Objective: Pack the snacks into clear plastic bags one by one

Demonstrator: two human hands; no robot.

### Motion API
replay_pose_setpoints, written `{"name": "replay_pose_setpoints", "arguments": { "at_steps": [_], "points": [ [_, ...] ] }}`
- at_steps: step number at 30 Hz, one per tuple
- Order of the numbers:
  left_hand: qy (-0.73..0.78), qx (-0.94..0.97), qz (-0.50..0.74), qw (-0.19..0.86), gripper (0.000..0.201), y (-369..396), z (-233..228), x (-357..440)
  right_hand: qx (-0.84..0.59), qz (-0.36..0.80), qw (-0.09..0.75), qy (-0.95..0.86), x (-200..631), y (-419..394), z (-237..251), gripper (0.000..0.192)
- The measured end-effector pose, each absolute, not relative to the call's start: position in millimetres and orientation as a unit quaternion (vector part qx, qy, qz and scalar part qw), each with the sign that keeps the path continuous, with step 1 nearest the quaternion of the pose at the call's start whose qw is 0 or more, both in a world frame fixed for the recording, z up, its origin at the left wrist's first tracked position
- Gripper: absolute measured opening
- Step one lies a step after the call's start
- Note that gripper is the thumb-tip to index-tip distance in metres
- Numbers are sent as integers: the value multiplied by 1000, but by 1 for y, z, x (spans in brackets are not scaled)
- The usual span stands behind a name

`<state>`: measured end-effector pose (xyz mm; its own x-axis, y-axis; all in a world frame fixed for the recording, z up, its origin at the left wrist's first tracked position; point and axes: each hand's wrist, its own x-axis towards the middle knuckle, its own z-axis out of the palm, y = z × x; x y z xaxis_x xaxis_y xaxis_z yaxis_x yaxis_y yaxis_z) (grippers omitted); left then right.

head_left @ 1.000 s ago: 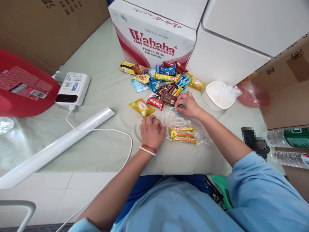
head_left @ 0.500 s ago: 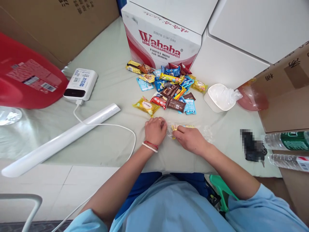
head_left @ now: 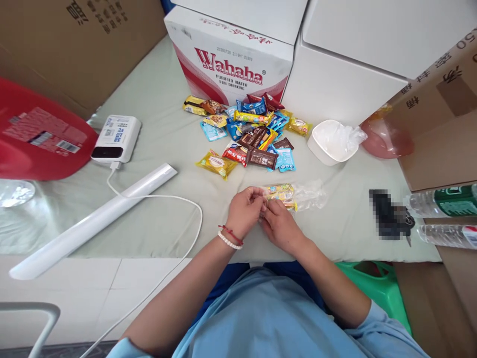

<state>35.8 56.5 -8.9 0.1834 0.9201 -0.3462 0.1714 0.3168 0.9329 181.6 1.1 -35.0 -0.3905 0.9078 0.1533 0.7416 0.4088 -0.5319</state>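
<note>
A clear plastic bag (head_left: pixel 312 195) lies flat on the table, with a few yellow-wrapped snack sticks (head_left: pixel 280 190) inside its left part. My left hand (head_left: pixel 243 213) is closed in a pinch at the bag's left end. My right hand (head_left: pixel 283 229) is right beside it, its fingertips pinching the same end and covering part of the sticks. The two hands touch or nearly touch at the fingertips. Just beyond them is a pile of wrapped snacks, including a yellow-wrapped cake (head_left: pixel 216 164) and a brown packet (head_left: pixel 263 158).
A white bowl (head_left: pixel 319 150) holding crumpled plastic stands right of the pile, before white boxes (head_left: pixel 346 87). A Wahaha carton (head_left: pixel 231 67) is behind. On the left lie a power bank (head_left: pixel 128 130), its white cable (head_left: pixel 192 204) and a long white strip (head_left: pixel 97 219). Bottles (head_left: pixel 456 201) lie far right.
My right hand has moved left to meet my left hand at the bag's left end. More of the snack sticks and the bag's right part now show. The camera view has shifted slightly.
</note>
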Motion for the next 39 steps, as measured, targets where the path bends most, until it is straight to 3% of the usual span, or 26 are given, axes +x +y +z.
{"name": "replay_pose_setpoints", "arguments": {
  "at_steps": [3, 7, 10, 12, 14, 17, 24, 30, 32, 35, 37, 39],
  "points": [
    [545, 558, 303, 547, 28, 54, -16, 47, -492, 244, 242, -799, 194, -5, -30, 37],
    [508, 731, 253, 378, 29, 47, -24, 55, -465, 309, 266, -786, 225, -13, -10, 29],
    [495, 789, 214, 294, 28, 41, -27, 59, -552, 192, 290, -758, 254, -9, 0, 34],
    [499, 804, 189, 260, 28, 39, -27, 61, -604, 99, 250, -750, 270, -1, 1, 42],
    [508, 810, 163, 243, 29, 38, -26, 63, -615, 59, 188, -764, 282, 8, 0, 44],
    [513, 814, 137, 236, 31, 38, -24, 64, -595, 49, 137, -790, 288, 14, 0, 29],
    [514, 816, 139, 227, 29, 37, -20, 65, -577, 74, 168, -796, 285, -18, 1, 25],
    [485, 857, 67, 157, 52, 29, -16, 71, -587, 137, 153, -783, 285, -40, -20, 25],
    [474, 870, 42, 129, 51, 24, -18, 74, -598, 154, 191, -763, 290, -38, -20, 25],
    [466, 878, 31, 108, 52, 17, -24, 77, -686, 81, 268, -671, 301, -30, -20, 30],
    [462, 881, 28, 94, 55, 12, -28, 77, -746, 35, 256, -613, 306, -23, -26, 41],
    [459, 884, 35, 81, 57, 6, -33, 78, -764, 58, 202, -610, 308, -19, -33, 46]
  ]
}}
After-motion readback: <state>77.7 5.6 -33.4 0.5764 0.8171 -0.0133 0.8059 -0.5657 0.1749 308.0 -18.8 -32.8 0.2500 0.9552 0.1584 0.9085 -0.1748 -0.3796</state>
